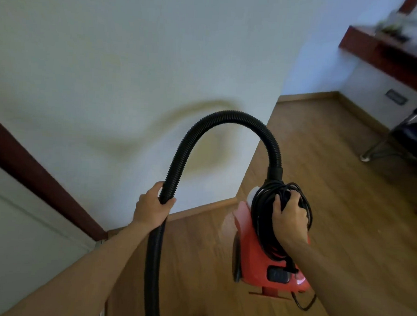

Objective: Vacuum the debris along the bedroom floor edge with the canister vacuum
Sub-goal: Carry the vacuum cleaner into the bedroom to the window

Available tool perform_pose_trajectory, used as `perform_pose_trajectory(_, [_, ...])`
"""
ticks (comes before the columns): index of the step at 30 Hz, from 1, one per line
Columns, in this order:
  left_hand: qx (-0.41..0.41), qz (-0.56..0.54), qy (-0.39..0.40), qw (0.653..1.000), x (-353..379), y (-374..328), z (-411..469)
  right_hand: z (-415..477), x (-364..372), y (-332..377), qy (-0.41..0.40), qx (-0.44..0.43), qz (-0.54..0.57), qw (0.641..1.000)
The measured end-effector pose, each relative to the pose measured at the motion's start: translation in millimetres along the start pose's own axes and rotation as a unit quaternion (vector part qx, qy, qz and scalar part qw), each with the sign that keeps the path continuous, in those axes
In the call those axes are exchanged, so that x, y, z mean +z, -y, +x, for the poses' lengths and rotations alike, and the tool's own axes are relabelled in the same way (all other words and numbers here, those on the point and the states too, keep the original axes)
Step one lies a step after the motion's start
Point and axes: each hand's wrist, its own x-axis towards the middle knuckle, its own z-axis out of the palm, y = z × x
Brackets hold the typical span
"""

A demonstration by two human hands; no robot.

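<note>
A red canister vacuum [255, 252] hangs above the wooden floor, right of centre. A black power cord [262, 209] is coiled around its top. My right hand [287, 215] grips the vacuum's handle through the cord coil. A black ribbed hose [219, 119] arches up from the canister's front and comes down on the left. My left hand [151, 208] grips the hose where it descends; the hose's lower end leaves the frame at the bottom. No debris shows on the floor.
A white wall [134, 69] with a wooden skirting board [200, 209] stands straight ahead, forming a corner. A dark red door frame [39, 180] is at the left. A dark chair with metal legs [401, 143] and a red-brown shelf [387, 53] are at the right.
</note>
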Motion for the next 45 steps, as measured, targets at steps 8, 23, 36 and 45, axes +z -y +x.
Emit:
perform_pose_trajectory(8, [0.12,0.001,0.002,0.993,-65,-170,-29,-10,-166,43,-0.102,-0.011,0.029,0.994])
perform_pose_trajectory(23, [0.346,-0.071,0.101,0.93,-4,-483,-175,-67,-478,-4,-0.292,0.094,0.008,0.952])
perform_pose_trajectory(36, [0.437,-0.065,0.185,0.878,114,-638,-399,-211,-684,-166,-0.405,0.163,0.007,0.9])
perform_pose_trajectory(45, [0.512,-0.072,0.267,0.813,212,-707,-638,-376,-803,-290,-0.491,0.257,0.015,0.832])
